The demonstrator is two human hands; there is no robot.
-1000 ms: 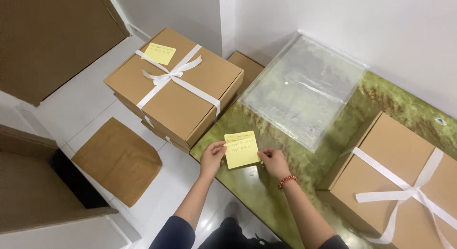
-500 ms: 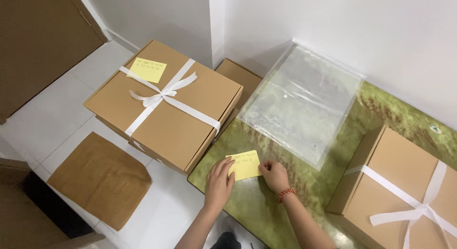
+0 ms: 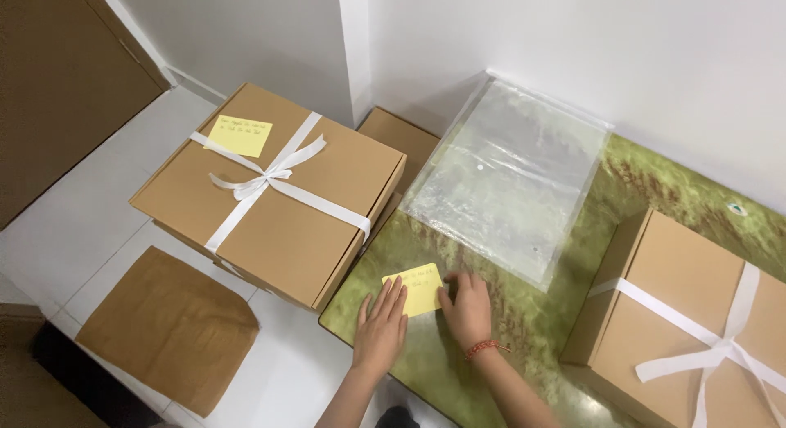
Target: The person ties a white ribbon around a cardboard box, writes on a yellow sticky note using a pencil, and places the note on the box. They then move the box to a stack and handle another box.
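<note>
Pressing yellow note (image 3: 413, 287) flat on green counter (image 3: 508, 330), near its front-left corner. Left hand (image 3: 381, 330) flat, grip released, fingertips on note's left edge. Right hand (image 3: 468, 307) palm down at note's right edge, fingers bent, grip loose on nothing; fingertips blurred. Writing on note too small to make out. Ribboned box (image 3: 696, 313) at right cut off by frame. Clear plastic sleeve (image 3: 508, 178) just behind.
</note>
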